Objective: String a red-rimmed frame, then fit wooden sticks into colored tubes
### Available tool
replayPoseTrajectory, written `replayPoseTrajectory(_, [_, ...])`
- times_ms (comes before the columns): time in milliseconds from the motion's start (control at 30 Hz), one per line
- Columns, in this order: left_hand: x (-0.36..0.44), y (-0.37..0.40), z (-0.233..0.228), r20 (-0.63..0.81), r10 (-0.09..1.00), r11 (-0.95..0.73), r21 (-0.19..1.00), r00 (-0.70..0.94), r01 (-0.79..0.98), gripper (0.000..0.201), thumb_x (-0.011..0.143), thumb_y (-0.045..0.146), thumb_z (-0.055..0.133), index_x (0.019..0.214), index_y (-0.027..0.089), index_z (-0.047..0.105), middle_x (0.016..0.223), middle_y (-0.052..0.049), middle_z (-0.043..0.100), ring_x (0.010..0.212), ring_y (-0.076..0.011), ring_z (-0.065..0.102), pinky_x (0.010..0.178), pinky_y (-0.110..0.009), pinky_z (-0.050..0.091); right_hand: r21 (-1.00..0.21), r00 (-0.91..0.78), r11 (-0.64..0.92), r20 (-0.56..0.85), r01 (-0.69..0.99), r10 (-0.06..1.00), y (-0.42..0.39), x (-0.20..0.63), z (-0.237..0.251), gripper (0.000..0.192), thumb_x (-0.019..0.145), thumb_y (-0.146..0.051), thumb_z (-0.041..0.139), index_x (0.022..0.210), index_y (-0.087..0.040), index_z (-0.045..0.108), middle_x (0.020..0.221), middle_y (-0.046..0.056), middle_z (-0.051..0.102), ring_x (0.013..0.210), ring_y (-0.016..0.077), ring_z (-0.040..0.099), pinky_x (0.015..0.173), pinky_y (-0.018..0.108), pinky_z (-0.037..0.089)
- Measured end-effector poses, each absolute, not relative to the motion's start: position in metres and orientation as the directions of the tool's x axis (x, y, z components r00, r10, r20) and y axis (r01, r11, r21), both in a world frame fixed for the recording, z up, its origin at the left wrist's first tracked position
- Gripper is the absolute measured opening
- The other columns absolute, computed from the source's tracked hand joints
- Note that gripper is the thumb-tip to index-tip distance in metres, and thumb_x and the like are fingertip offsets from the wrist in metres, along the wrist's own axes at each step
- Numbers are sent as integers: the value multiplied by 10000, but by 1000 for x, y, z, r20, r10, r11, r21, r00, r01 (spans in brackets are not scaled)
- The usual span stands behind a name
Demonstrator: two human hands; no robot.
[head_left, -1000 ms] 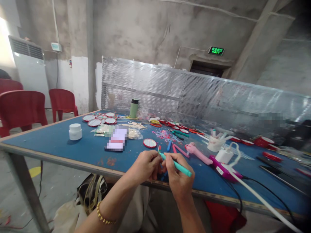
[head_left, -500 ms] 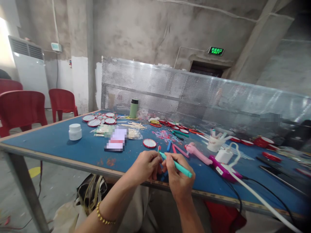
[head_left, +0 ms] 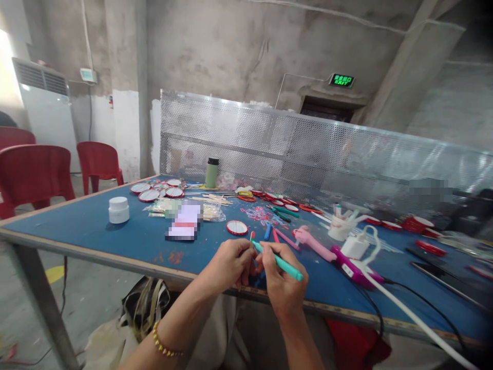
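A teal marker pen point(head_left: 287, 266) lies in the grip of my right hand point(head_left: 284, 280), its tip slanting up and left toward my other hand. My left hand point(head_left: 234, 261) is closed just beside that tip, with its fingers pinched together. Above its fingertips pokes the end of a small red-tipped piece point(head_left: 252, 236); its lower part is hidden by the fingers, so its kind cannot be made out. Beyond my hands a round mirror with a red rim point(head_left: 236, 227) rests flat on the blue table point(head_left: 134, 246).
To the left stand a white jar point(head_left: 119, 210) and a phone point(head_left: 185, 221). Further back are a green bottle point(head_left: 212, 173) and several round mirrors point(head_left: 149, 195). At right lie a pink glue gun point(head_left: 316, 245), a white cup of pens point(head_left: 339, 227) and a white cable point(head_left: 416, 311).
Barely anything differs. The marker pen and my right hand have shifted very slightly to the left; my left hand keeps its pinch.
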State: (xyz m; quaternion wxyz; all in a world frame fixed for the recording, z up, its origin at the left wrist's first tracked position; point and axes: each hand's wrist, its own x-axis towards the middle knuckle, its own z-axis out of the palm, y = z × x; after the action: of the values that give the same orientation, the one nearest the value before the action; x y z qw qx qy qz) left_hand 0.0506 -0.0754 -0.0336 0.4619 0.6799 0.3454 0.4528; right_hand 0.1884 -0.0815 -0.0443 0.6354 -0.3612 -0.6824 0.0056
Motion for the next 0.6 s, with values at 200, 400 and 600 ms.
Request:
replayPoseTrajectory(200, [50, -74, -34, 290, 888, -328, 943, 357, 50, 343, 926, 425, 448, 684, 190, 508, 454, 43, 497, 352, -93, 468, 337, -167, 367, -460, 70, 735, 867, 498, 494, -82, 189, -45, 166, 938, -255, 555, 853, -178, 676, 605, -41, 642, 463, 93, 589, 488, 199, 478])
replayPoseTrajectory(400, [50, -74, -34, 279, 891, -314, 948, 359, 43, 336, 918, 419, 456, 686, 186, 520, 459, 38, 505, 358, -94, 467, 338, -166, 366, -491, 117, 735, 859, 468, 499, -83, 187, -44, 166, 939, -255, 561, 856, -176, 680, 615, -41, 647, 453, 81, 587, 466, 184, 470])
replayPoseTrajectory(600, [50, -75, -35, 277, 890, -315, 948, 362, 51, 352, 923, 438, 446, 691, 185, 524, 463, 37, 505, 359, -93, 474, 346, -164, 362, -488, 86, 726, 853, 484, 515, -83, 188, -44, 189, 943, -279, 551, 825, -176, 657, 604, -33, 640, 458, 94, 584, 472, 198, 473])
